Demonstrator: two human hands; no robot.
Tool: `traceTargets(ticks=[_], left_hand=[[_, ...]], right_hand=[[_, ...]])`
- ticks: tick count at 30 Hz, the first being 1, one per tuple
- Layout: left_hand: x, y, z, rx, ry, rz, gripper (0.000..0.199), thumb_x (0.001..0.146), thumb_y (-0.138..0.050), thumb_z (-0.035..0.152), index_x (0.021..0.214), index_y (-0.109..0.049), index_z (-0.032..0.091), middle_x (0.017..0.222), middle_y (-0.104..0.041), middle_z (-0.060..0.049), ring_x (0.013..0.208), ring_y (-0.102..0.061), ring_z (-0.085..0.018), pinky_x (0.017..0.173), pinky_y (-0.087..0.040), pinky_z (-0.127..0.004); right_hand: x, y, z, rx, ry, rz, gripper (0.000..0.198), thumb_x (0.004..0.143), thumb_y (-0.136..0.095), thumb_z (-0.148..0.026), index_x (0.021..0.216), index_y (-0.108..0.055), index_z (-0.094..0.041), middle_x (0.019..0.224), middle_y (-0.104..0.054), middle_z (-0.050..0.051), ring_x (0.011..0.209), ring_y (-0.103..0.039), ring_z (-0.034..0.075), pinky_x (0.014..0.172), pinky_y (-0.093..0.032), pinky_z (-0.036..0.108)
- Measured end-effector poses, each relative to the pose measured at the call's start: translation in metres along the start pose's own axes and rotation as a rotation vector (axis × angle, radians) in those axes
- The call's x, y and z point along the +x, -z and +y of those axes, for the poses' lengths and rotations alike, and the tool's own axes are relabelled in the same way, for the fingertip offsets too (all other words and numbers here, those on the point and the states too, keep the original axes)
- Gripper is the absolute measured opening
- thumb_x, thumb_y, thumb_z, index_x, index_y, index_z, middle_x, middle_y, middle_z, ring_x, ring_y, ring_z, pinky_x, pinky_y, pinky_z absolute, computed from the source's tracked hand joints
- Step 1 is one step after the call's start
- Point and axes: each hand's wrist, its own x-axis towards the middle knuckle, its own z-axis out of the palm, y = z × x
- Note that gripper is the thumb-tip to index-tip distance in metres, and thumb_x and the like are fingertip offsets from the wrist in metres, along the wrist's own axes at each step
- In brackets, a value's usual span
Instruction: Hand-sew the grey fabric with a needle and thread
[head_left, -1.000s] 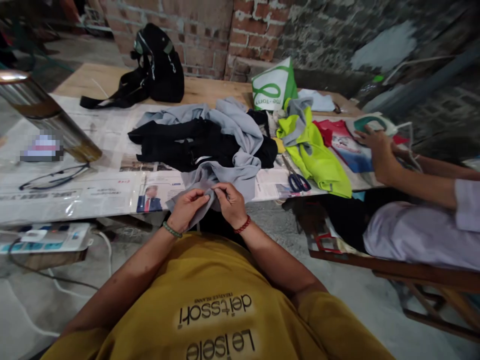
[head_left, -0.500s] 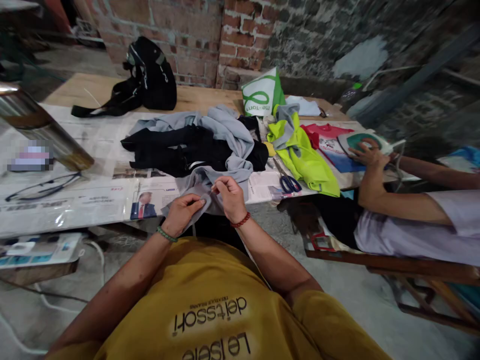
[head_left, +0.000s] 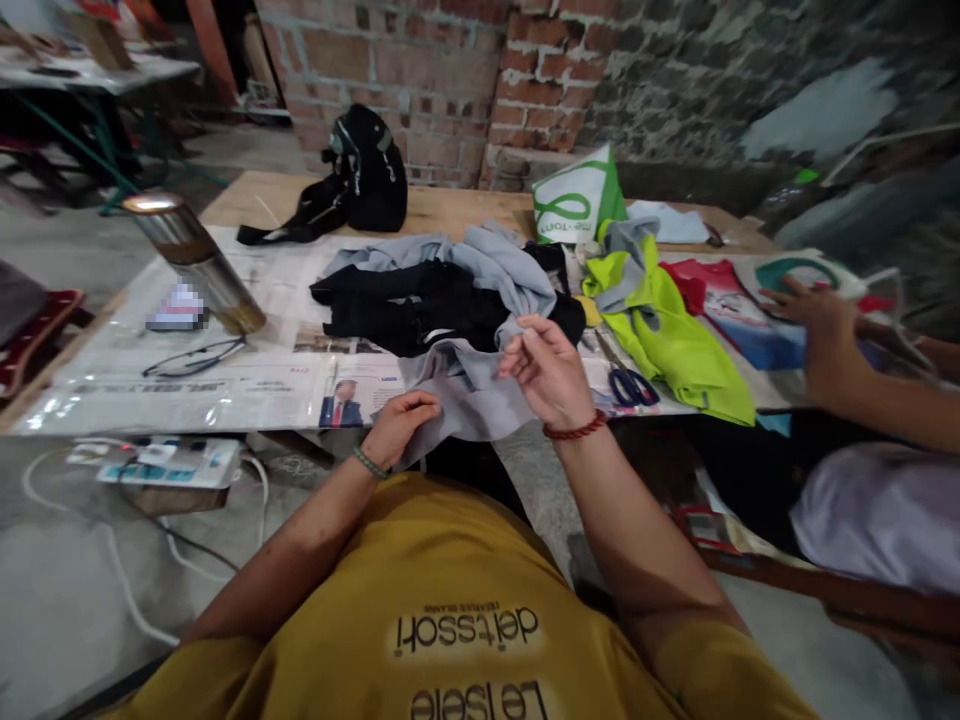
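pinching grey cloth [head_left: 480, 408] with left hand [head_left: 399, 427], right hand [head_left: 553, 372] narrow in grip, contents unclear

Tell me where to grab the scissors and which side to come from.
Probably by the dark blue handles of the scissors, reaching from the table's near edge. They lie with the handle loops toward the wearer and the blades pointing away, so this seems to keep fingers off the blades. The yellow-green garment lies close on their right, so that side looks tighter.
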Motion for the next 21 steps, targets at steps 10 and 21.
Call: traceTargets(ticks=[10,21], left_hand=[[-0.005,-0.001,0.003,-0.043,0.009,-0.002,0.023,0.051,-0.079,0.029,0.068,-0.070,0.015,0.064,-0.065,0.000,0.059,-0.054,-0.011,0.059,-0.043,-0.023],[-0.003,0.002,0.002,-0.027,0.011,0.003,0.024,0.051,-0.078,0.031,0.067,-0.070,0.015,0.063,-0.064,-0.001,0.059,-0.053,-0.010,0.057,-0.041,-0.022]], right_hand=[[0.001,0.011,-0.059,0.060,0.180,0.043,0.015,0.073,-0.073,-0.029,0.082,-0.062,-0.022,0.071,-0.063,-0.003,0.057,-0.061,0.009,0.056,-0.054,0.025],[0.013,0.039,-0.091,0.019,0.373,0.138,0.007,0.076,-0.071,-0.022,0.079,-0.065,-0.023,0.067,-0.063,-0.003,0.054,-0.060,0.008,0.055,-0.051,0.025]])
